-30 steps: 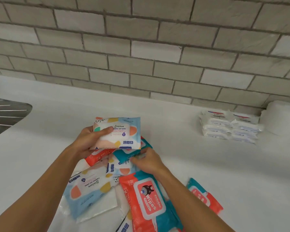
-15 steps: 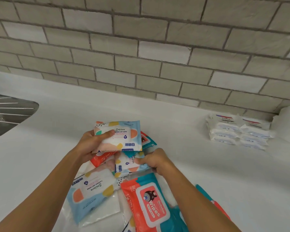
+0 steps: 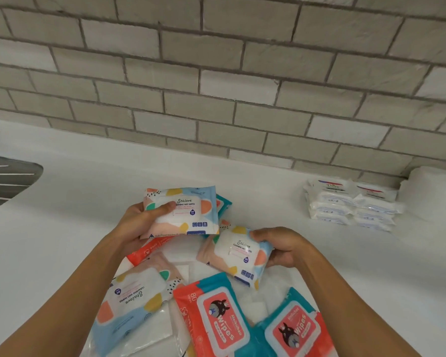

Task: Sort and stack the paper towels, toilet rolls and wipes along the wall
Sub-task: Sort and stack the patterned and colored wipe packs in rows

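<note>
Your left hand [image 3: 137, 222] grips a pastel pack [image 3: 183, 212] of wet wipes, thumb curled over its face and fingers beneath, and holds it face up above the pile. Your right hand [image 3: 283, 247] pinches a second pastel pack [image 3: 236, 255] by its right end, thumb on top and fingers curled under. That pack is tilted, just below and right of the first; whether its low end rests on the pile cannot be told.

A third pastel pack [image 3: 134, 302] lies flat on the worktop [image 3: 88, 202] beside your left forearm, its print upside down to you. A red-and-teal pack [image 3: 214, 315] lies at bottom centre, touching that third pack's corner, and another red-and-teal pack [image 3: 294, 331] lies just right of it by your right forearm. A red pack edge [image 3: 150, 251] shows under your left hand, and a teal corner [image 3: 223, 202] shows behind the pack you hold. Clear wrappers [image 3: 162, 338] lie under the pile.

At the right, against the wall [image 3: 216, 86], white packs [image 3: 345, 204] stand stacked in two columns, with a white roll [image 3: 433, 194] just beside them. A sink [image 3: 5, 181] shows at the left edge.
</note>
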Available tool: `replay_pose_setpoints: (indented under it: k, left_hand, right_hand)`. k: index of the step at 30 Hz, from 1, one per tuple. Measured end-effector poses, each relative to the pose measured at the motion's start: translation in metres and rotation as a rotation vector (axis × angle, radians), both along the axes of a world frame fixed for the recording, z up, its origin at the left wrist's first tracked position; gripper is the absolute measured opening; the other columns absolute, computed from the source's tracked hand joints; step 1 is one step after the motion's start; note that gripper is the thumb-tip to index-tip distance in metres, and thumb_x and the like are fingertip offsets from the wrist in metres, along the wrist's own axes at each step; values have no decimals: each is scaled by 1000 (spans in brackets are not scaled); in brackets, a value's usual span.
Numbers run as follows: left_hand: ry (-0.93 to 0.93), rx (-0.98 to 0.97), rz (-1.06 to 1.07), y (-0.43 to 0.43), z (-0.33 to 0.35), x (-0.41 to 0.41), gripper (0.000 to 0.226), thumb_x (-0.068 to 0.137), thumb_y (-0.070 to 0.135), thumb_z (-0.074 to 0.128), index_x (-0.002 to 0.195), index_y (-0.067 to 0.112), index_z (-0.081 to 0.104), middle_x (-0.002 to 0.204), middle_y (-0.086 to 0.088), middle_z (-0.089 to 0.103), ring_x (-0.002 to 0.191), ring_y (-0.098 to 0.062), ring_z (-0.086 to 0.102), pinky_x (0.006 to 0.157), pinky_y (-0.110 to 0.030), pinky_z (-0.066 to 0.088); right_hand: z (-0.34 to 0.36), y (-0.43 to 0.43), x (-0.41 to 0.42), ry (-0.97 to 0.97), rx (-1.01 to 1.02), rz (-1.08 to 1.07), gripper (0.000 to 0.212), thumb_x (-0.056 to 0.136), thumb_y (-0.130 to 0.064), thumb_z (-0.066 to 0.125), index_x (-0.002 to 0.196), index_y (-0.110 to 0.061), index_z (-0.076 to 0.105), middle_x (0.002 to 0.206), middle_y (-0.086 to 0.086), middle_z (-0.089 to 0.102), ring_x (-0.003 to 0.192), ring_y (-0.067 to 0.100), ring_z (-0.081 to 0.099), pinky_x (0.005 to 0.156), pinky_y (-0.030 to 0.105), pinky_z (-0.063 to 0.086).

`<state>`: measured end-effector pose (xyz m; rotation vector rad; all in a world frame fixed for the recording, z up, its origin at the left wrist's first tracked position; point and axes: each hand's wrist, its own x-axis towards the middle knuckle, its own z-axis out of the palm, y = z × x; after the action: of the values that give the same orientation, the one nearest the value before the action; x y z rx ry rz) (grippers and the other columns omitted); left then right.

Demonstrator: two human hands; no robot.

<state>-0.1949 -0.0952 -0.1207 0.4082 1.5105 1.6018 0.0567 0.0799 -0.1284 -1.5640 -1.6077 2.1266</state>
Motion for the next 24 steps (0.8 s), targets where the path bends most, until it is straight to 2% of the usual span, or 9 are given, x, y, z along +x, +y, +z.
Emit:
replay_pose_setpoints:
  k: [4,8,12,14,17,20,24]
  left_hand:
    - [31,-27,-23,6,-4,4,54,67,25,82,114,5,64,99,-13,76,85,-29,74,66,-37,62]
    - [27,-31,-41,11,-5,9,49,73,21,81,115,4,64,99,-13,76,86,-28,74,65,-35,62]
    - [40,-53,-50,13,-10,13,48,74,20,81,115,3,64,99,-13,76,87,-29,74,65,-35,62]
    - [53,-64,-54,12,-12,14,55,67,24,83,115,5,64,99,-13,76,88,-30,74,70,-37,61]
    - [55,-78,-64,10,-15,13,63,60,28,84,115,6,64,100,-13,76,90,-31,74,77,-41,60]
    - [41,-79,-67,5,-15,14,58,63,25,83,115,6,64,99,-13,76,89,-31,74,68,-38,61]
    - [11,-68,-55,0,-13,14,44,75,18,79,114,5,64,98,-14,76,82,-28,74,58,-33,61]
  right_hand:
    - [-11,-6,12,110,-52,-138,31,89,-15,68,117,-4,59,107,21,70,97,32,68,87,53,55]
    - [-21,-18,15,155,-88,-197,63,71,-4,82,127,-4,51,108,22,71,96,34,71,82,54,57]
    - [-19,-34,5,153,-77,-254,40,71,7,80,106,2,61,98,22,71,84,30,70,70,46,60]
    - [-20,-40,-2,130,-92,-260,29,72,10,77,96,3,61,93,20,70,79,28,69,65,41,60]
    - [-24,-47,-8,147,-157,-261,22,78,13,70,95,2,61,93,20,68,79,28,67,65,40,59]
    - [-27,-48,-9,191,-183,-320,31,80,13,67,109,4,62,105,24,68,83,32,68,60,43,60]
    - [-21,-47,1,134,-22,-359,17,80,-3,71,93,-8,62,91,13,71,75,26,67,63,37,57]
